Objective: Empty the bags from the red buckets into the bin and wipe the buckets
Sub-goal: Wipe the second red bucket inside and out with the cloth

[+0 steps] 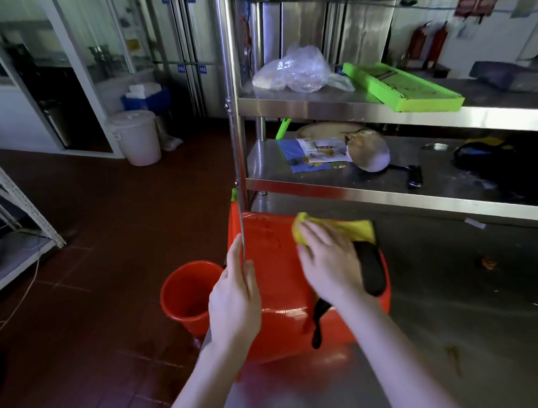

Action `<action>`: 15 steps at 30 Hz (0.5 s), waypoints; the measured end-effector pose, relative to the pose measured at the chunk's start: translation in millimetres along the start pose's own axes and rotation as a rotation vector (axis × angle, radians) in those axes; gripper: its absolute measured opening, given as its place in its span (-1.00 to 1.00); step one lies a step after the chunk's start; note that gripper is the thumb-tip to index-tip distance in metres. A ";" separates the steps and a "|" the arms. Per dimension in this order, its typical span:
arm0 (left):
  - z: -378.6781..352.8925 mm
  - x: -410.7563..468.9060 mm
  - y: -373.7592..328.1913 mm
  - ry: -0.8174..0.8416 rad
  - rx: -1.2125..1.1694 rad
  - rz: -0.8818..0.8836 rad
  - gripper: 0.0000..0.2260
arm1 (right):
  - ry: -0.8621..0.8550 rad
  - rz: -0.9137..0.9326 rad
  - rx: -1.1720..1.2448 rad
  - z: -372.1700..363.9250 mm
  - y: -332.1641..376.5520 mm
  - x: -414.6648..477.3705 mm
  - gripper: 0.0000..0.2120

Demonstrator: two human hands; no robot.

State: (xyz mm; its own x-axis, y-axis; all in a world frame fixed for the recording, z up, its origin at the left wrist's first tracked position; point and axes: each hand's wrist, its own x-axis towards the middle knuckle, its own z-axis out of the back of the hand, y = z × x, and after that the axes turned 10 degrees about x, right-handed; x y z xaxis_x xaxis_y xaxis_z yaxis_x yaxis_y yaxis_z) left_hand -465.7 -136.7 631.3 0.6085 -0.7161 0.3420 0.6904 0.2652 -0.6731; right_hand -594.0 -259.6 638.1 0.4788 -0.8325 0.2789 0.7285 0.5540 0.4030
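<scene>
Two bare forearms, seen from above, enter from the lower edge of the view. The left hand (234,299) and the right hand (327,262) wear no gloves. No sleeve shows on either arm up to the frame edge. No watch, ring or band is visible at wrists or fingers. The fingers are slender; the nails cannot be made out through motion blur.

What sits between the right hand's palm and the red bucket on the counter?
A yellow cloth, pressed by the right hand against the red bucket, in the head view.
</scene>
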 end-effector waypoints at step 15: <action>-1.3 -19.3 24.8 -0.021 -0.127 -0.100 -0.60 | 0.074 -0.369 0.239 29.3 -80.3 19.3 -0.59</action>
State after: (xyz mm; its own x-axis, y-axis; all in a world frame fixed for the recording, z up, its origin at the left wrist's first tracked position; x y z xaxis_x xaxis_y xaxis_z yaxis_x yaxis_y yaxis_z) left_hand -460.8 -117.1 607.2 0.5480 -0.7208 0.4244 0.6941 0.1086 -0.7117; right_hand -657.7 -319.9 636.6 0.2478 -0.9686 0.0186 0.7275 0.1987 0.6567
